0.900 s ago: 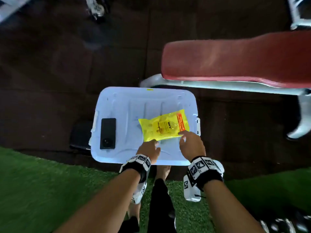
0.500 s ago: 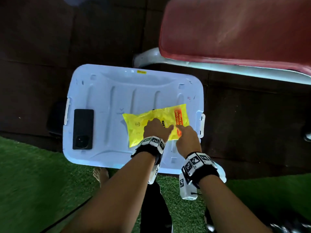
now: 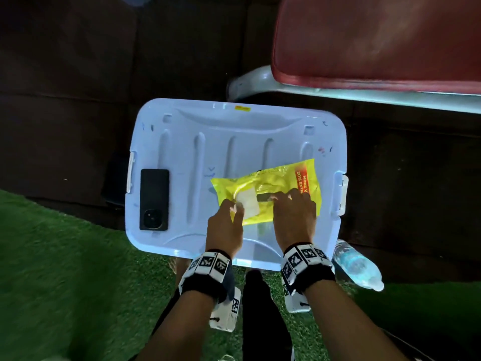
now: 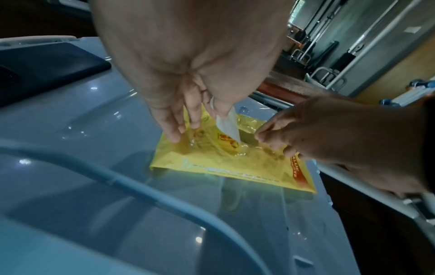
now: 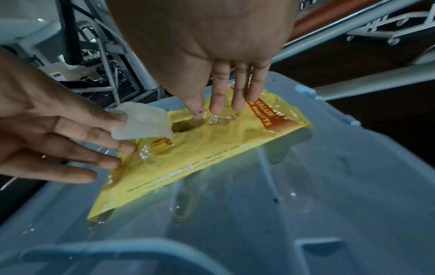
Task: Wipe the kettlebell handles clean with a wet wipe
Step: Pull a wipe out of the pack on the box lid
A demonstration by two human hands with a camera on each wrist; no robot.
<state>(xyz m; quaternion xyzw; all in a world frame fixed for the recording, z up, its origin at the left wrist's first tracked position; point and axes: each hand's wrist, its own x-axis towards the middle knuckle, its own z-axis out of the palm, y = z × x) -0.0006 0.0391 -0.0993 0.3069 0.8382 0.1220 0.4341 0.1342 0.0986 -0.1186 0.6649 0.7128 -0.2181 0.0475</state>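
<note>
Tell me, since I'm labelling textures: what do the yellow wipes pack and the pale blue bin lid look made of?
Yellow wipes pack: thin glossy plastic film, judging by crinkles and glints. Pale blue bin lid: probably rigid moulded plastic, smooth and shiny, with ribs.

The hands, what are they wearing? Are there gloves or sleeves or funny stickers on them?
No gloves and no sleeves: the left hand and right hand are bare, and so are the forearms. Each wrist wears a black strap ringed with white square tiles printed with black blocky patterns, like puzzle codes. A small white box, marked the same way, hangs under each wrist.
</note>
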